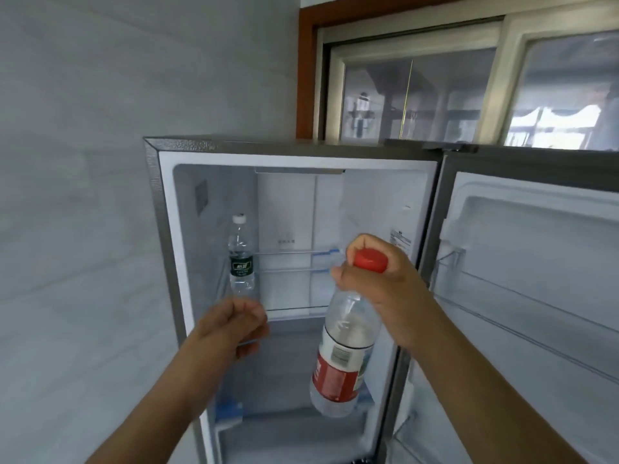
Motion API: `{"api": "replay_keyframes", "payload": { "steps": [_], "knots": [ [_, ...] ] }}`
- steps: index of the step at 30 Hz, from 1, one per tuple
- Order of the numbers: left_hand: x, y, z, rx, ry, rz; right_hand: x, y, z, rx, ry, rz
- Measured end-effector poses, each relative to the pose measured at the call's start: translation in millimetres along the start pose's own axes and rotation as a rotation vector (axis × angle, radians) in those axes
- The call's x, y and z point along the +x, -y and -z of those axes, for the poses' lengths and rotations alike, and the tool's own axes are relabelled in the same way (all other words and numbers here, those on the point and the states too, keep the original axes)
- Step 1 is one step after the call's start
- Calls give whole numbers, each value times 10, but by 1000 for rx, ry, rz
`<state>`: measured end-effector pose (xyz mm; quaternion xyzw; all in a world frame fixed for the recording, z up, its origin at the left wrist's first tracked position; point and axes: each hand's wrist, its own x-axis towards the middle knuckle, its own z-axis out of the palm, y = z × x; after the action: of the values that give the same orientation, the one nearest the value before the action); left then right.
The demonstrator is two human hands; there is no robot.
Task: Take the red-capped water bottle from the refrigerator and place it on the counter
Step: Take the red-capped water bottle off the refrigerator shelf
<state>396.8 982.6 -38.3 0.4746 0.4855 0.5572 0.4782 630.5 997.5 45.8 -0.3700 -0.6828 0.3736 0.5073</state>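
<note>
The red-capped bottle [345, 346] hung in the lower middle of the frame, in front of the open refrigerator [301, 195], tilted so that its bottom pointed down and a little to the left. Its red cap [371, 260] was at the top, and a red label went around the lower body. The right hand [382, 289] was closed around the neck just under the cap, with the fingers wrapped tightly, so the bottle hung freely from this grip and touched no shelf. The left hand [234, 326], to the left of the bottle, was loosely curled and held nothing; it was just in front of the edge of a glass shelf [294, 311].

A second bottle [241, 259], with a white cap and a green label, stood upright on the shelf in the left part of the refrigerator. The door [536, 279] stood open at the right of the frame.

I judge that the taking step was almost done: the bottle seemed already out of the compartment. The next move would call for carrying it away to the desk and setting it upright there. The desk was not visible in this view, so the person would have to turn first. The grip at the neck lets the bottle swing, so a steady movement would be wise.
</note>
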Motion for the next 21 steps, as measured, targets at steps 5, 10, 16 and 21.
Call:
{"api": "replay_keyframes", "payload": {
  "steps": [5,10,16,21],
  "knots": [
    [-740,-42,44,50,-12,14,-598,318,9,152,118,10],
    [-1274,-190,295,17,22,-21,-1134,685,-22,469,283,77],
    [-1814,-261,690,-13,168,-40,-1905,1145,-348,499,266,99],
    [-2285,-249,998,-21,280,-11,-2596,1444,-822,378,107,70]
  ]
}}
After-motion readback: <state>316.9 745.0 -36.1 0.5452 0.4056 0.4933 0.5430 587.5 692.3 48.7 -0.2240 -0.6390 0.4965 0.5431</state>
